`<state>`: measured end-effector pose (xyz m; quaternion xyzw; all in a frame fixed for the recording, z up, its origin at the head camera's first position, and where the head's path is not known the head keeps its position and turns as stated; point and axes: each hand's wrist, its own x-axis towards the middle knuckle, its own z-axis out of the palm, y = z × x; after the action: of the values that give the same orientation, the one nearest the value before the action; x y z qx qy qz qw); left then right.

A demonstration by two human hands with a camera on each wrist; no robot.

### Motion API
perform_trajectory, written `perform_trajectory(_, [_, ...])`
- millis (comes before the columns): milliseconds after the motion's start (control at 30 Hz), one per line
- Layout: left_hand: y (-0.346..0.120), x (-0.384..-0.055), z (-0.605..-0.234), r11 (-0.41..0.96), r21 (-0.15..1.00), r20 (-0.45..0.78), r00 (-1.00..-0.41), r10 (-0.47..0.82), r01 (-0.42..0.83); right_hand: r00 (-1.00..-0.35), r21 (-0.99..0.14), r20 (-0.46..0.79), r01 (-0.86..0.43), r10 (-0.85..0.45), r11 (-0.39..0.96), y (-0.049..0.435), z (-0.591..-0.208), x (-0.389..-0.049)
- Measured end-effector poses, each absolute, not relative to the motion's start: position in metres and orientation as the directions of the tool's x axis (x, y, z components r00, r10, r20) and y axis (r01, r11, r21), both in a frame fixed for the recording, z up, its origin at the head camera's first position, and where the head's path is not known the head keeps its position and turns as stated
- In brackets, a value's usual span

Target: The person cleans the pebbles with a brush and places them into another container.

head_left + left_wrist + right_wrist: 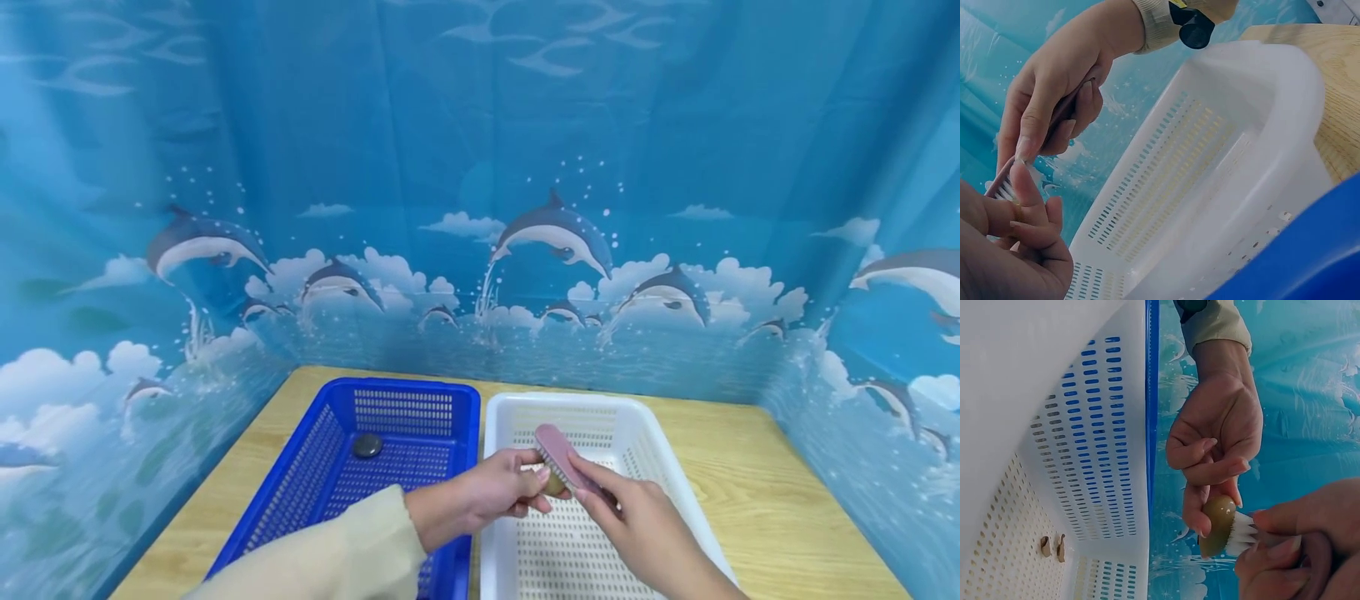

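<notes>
My left hand pinches a smooth olive-brown stone between thumb and fingers, above the white basket. My right hand grips a pink-handled brush. Its white bristles press against the stone in the right wrist view. From the left wrist, the stone is mostly hidden behind the fingers, while the brush shows beside them. A dark grey stone lies in the blue basket on the left.
Both perforated baskets stand side by side on a wooden table. Two small brown pieces lie in the white basket. A dolphin-printed curtain surrounds the table at the back and sides.
</notes>
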<state>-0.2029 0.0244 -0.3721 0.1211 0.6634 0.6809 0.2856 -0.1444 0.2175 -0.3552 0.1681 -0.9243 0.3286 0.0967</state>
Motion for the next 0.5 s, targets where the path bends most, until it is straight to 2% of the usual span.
perform_trajectory(267, [0.0223, -0.2021, -0.3686, 0.014, 0.968, -0.210, -0.775, 0.595, -0.251, -0.944, -0.586, 0.259, -0.320, -0.202, 0.744, 0.2196, -0.3513, -0.1483])
perform_trajectory(500, [0.0199, -0.2026, -0.3637, -0.033, 0.955, -0.222, -0.785, 0.578, -0.294, -0.950, -0.605, 0.259, -0.299, -0.173, 0.738, 0.2220, -0.3541, -0.1466])
